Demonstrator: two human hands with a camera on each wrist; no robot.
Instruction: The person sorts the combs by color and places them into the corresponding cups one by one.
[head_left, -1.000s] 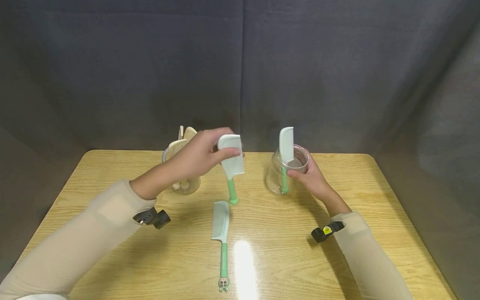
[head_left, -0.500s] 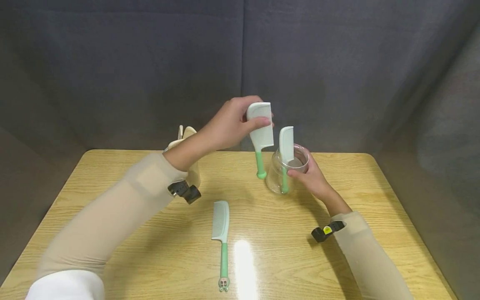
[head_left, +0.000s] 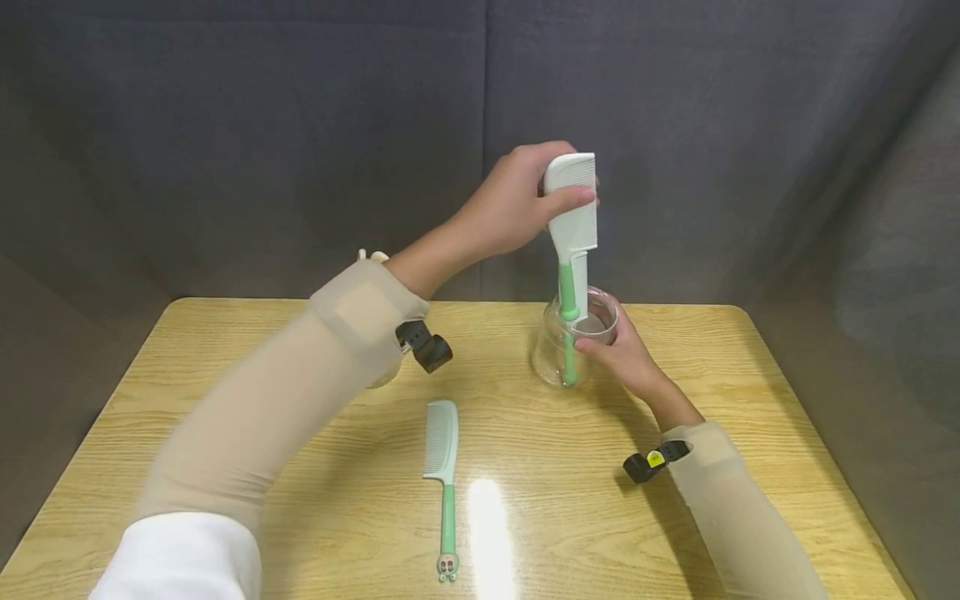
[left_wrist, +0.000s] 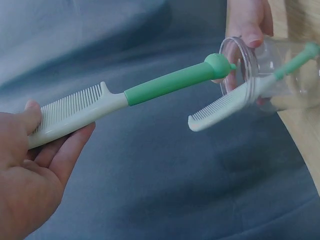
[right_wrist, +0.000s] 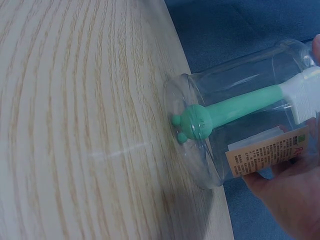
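Light oak-grain wooden table [head_left: 675,517]: flat and glossy, with a glare patch near the front edge.

Clear plastic jar with a paper label [head_left: 558,350]: stands upright at the table's far right-centre. It looks thin-walled and light, so it would likely tip under a sideways knock. The right hand [head_left: 626,358] has its fingers curled around the jar wall, steadying it; that hold at mid-wall seems sound.

White comb with a green handle, held in the air [head_left: 572,225]: it hangs handle-down directly above the jar mouth, with its knobbed green tip [left_wrist: 216,62] at the rim. It appears to be rigid, light moulded plastic with a smooth, somewhat slippery spine and fine teeth that could bend. The left hand [head_left: 513,204] pinches it by the toothed head, thumb on one face and fingers behind.

Second white-and-green comb, already standing in the jar [right_wrist: 235,107]: its handle end rests on the jar bottom, and its head leans against the rim. It takes up part of the opening and stands in the way of the incoming handle.

Third matching comb [head_left: 442,467]: lies flat on the table near the front, well apart from the jar.

Container with cream-coloured items [head_left: 372,257]: at the far left, mostly hidden behind the left sleeve.
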